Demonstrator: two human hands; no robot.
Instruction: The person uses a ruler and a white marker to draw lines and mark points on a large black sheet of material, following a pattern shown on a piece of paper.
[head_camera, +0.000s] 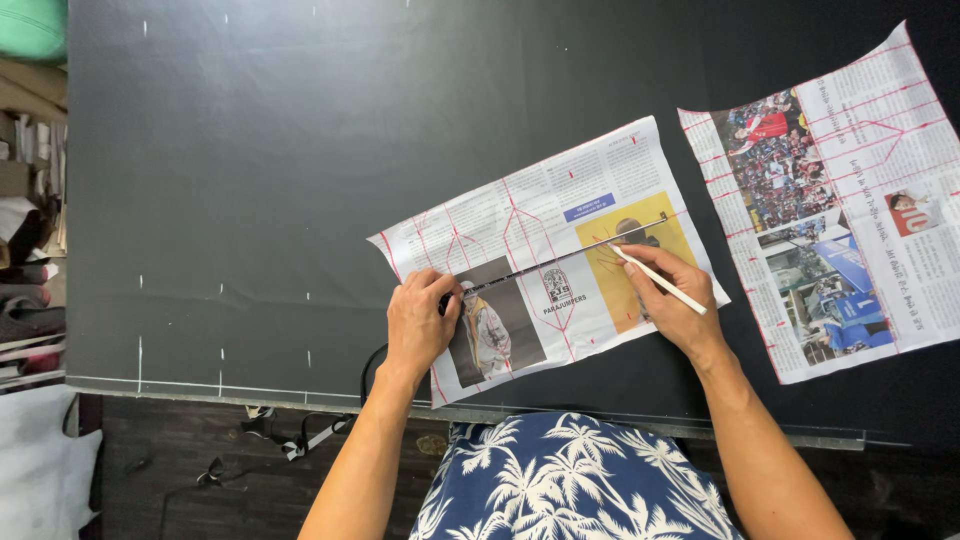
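A thin dark ruler (560, 254) lies slantwise across a sheet of newspaper (545, 255) that rests near the front edge of the worktable (250, 180), right before the person. The sheet is already crossed with red ruled lines and kite-like outlines, so I judge this to be pattern drafting partway along, with another straight line being ruled. The left hand (420, 322) presses flat on the ruler's near end, fingers curled down onto it, pinning rather than gripping. The right hand (672, 290) has its fingers closed round a slim white marking pencil (660, 281), the tip meeting the paper just beside the ruler's edge. The stroke, I would say, needs the ruler kept dead still and the tip drawn close along it.

The paper looks thin and limp, glossy in its printed pictures; the table covering is matt, dark and smooth, flecked with small chalk ticks. A second marked newspaper piece (840, 200) lies well apart toward the right edge. Stacked fabrics (25, 250) crowd the left side.
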